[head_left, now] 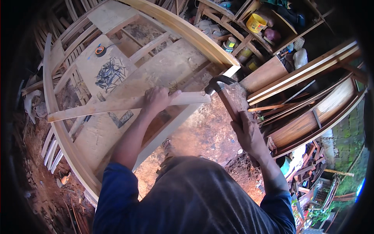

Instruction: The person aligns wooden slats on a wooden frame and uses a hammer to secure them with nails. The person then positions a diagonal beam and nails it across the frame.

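My left hand is closed around a long pale wooden strip, its thumb pointing toward the strip's right end. The strip lies across a large wooden frame made of beams and boards. In my right hand is a claw hammer, gripped by its wooden handle. The dark hammer head is at the right end of the strip; whether they touch I cannot tell. A heap of nails and a roll of black tape rest on a board of the frame. A metal try square lies below the strip.
Shelves with a yellow bucket and cans stand at the back right. Long planks and a curved wooden panel lean on the right. Wood scraps pile up below them. Reddish dirt floor shows around my feet.
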A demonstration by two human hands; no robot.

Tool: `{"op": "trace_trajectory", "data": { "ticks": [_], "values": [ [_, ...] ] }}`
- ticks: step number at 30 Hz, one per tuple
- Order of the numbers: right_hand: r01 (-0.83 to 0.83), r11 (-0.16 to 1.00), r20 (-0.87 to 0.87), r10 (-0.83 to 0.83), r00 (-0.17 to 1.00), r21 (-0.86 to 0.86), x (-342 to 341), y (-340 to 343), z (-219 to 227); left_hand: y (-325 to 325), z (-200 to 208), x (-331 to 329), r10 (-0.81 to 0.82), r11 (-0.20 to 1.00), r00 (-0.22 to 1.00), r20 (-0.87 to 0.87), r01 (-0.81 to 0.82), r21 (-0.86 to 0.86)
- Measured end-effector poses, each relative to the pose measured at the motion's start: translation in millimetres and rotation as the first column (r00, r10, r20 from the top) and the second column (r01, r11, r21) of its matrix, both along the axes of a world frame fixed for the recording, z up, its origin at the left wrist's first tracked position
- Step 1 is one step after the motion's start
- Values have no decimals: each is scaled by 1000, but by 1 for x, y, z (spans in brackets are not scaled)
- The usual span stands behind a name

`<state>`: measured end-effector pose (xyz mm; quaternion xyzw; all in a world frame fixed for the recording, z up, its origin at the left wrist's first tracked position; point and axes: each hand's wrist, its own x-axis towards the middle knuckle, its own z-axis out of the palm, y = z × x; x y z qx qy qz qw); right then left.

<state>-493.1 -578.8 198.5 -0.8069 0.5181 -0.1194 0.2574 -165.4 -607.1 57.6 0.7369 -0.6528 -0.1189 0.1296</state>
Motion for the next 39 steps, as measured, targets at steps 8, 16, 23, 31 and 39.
{"op": "trace_trajectory", "data": {
  "ticks": [8, 16, 23, 31, 39],
  "values": [
    [208, 906, 621, 74, 780, -370, -3, 2, 122, 1, -9, 4, 14, 1000, 1000, 16, -14, 14],
    [21, 1000, 9, -21, 1000, -13, 1, 6, -18, 3, -14, 16, 1, 999, 998, -68, 2, 49],
    [188, 981, 496, -143, 856, -42, -13, 23, 31, 14, -4, 16, -7, 994, 994, -110, 19, 105],
    [26, 985, 25, -22, 999, -169, -5, 18, -6, 12, 10, 11, 93, 975, 976, -196, -49, 217],
    [47, 994, 75, -40, 996, -97, -14, -4, -7, 2, 5, 8, 22, 991, 996, -82, -11, 135]
  ]
}}
